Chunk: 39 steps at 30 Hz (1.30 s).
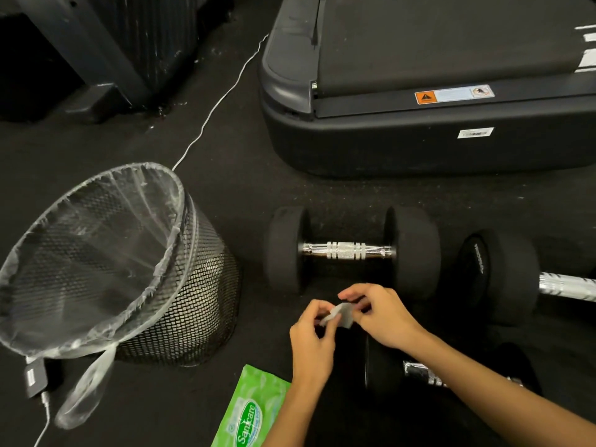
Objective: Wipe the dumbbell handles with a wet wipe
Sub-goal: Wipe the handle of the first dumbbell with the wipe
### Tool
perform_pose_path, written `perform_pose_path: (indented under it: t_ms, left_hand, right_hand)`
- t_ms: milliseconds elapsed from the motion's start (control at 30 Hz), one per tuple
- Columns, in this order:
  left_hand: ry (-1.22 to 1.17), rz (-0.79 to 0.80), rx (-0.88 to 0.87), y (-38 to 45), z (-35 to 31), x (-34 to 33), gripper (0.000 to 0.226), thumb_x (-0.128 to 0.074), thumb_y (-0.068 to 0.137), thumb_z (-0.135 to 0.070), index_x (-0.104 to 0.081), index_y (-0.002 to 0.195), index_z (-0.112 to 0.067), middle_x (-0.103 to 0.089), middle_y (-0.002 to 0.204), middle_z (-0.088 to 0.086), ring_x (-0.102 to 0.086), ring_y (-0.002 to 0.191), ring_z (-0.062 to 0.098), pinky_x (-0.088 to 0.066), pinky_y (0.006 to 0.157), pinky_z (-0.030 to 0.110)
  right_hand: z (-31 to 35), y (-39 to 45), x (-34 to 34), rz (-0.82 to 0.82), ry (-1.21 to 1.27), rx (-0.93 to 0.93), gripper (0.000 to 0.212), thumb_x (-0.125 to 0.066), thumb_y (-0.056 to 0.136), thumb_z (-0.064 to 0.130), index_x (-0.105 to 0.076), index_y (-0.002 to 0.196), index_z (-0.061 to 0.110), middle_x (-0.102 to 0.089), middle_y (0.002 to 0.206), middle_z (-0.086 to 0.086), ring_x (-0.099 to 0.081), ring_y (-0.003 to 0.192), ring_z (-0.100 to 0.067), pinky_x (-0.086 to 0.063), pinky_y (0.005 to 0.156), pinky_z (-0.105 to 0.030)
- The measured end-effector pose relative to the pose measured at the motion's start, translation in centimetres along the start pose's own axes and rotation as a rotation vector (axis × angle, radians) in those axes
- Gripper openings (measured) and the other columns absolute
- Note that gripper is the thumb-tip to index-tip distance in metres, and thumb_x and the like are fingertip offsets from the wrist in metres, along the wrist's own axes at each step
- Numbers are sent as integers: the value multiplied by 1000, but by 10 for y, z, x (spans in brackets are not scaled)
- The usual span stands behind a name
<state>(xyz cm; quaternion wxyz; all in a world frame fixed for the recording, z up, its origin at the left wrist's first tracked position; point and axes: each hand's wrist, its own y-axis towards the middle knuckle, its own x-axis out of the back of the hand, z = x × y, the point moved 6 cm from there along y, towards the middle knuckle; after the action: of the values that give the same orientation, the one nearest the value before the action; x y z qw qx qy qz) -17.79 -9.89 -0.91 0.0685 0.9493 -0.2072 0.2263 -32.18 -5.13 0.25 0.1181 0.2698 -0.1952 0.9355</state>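
Both forearms reach in from the lower right of the frame and meet just below the centre. The left hand point(311, 337) and the right hand point(379, 314) are curled toward each other, fingertips pinching a small crumpled wet wipe point(338, 314) between them, each hand closed on one side of it and held above the dark floor point(245, 195).

Three dumbbells are in view. The first dumbbell point(351, 251) lies just above the hands at the centre, black heads at each end and a bare chrome handle point(346, 250) between them, untouched. The second dumbbell point(503, 275) sits at the right edge, its handle running out of frame. The third dumbbell point(419, 372) lies under the right forearm, partly hidden.

One green wipe packet point(248, 411) lies flat at the bottom centre, beside the left forearm. One black mesh bin point(193, 301) with a clear plastic liner stands at the lower left. One treadmill base point(419, 140) fills the upper right, and a thin white cable point(219, 101) crosses the floor toward the bin.
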Motion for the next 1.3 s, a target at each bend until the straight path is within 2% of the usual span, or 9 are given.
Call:
perform_pose_path:
  t_ms: [167, 300, 400, 500, 700, 800, 900, 1000, 1300]
  left_hand:
    - [-145, -45, -105, 10, -46, 33, 15, -70, 87, -3, -66, 91, -17, -68, 86, -7, -67, 85, 12, -50, 77, 18]
    - [-85, -89, -231, 23, -83, 60, 12, -70, 89, -11, -67, 96, -19, -68, 85, -11, -67, 82, 10, -47, 73, 14]
    - [55, -204, -355, 40, -98, 80, 12, -71, 88, -16, -70, 100, -18, -71, 94, -11, -66, 91, 11, -48, 78, 21]
    - [251, -288, -435, 66, -100, 88, 18, -62, 95, -15, -69, 112, -14, -68, 114, -6, -61, 110, 9, -44, 96, 24]
    - [572, -67, -361, 89, -75, 65, 45, -40, 105, -26, -40, 150, -20, -37, 156, -7, -22, 148, 5, -21, 118, 30]
    - [629, 11, -343, 86, -60, 50, 54, -31, 107, -32, -14, 158, -22, -9, 165, -9, 4, 151, 2, -3, 123, 30]
    - [651, -2, -332, 87, -53, 44, 56, -31, 107, -31, -9, 158, -23, -3, 166, -9, 9, 151, 3, 2, 123, 33]
    - [615, -1, -318, 87, -51, 42, 54, -31, 107, -30, -12, 158, -23, -5, 166, -8, 8, 151, 4, 3, 123, 33]
    - [559, 4, -309, 86, -47, 42, 55, -33, 107, -27, -12, 157, -24, -5, 165, -10, 8, 151, 3, 5, 123, 33]
  right_hand:
    - [28, -8, 13, -153, 27, 177, 34, -75, 81, 21, -65, 113, 30, -58, 104, 14, -52, 89, 3, -39, 69, -11]
    - [52, -10, 25, -163, 248, 258, 12, -73, 84, 23, -72, 96, 19, -70, 88, 6, -65, 82, -7, -54, 72, -29]
    - [63, -5, 38, -177, 277, 254, 17, -71, 86, 14, -70, 102, 19, -73, 90, 5, -69, 81, -6, -58, 75, -31]
    - [73, 11, 59, -257, 81, 267, 34, -64, 89, 9, -65, 120, 25, -72, 102, 5, -68, 87, -4, -58, 78, -25]
    - [100, 39, 85, -524, -696, 268, 25, -51, 94, 21, -70, 109, 18, -68, 80, -2, -59, 85, -20, -43, 77, -36]
    - [104, 56, 60, -396, -826, 347, 29, -52, 93, 24, -64, 119, 20, -68, 91, -2, -59, 95, -20, -40, 83, -36]
    - [100, 59, 18, -115, -707, 426, 46, -55, 93, 11, -48, 138, 18, -62, 124, -4, -63, 107, -18, -49, 91, -32]
    - [90, 43, 11, -63, -774, 500, 51, -56, 92, 7, -44, 141, 16, -48, 143, -1, -55, 122, -16, -45, 101, -31]
    - [83, 41, 11, 28, -814, 507, 52, -50, 94, 5, -41, 144, 15, -35, 154, -2, -34, 141, -17, -27, 116, -33]
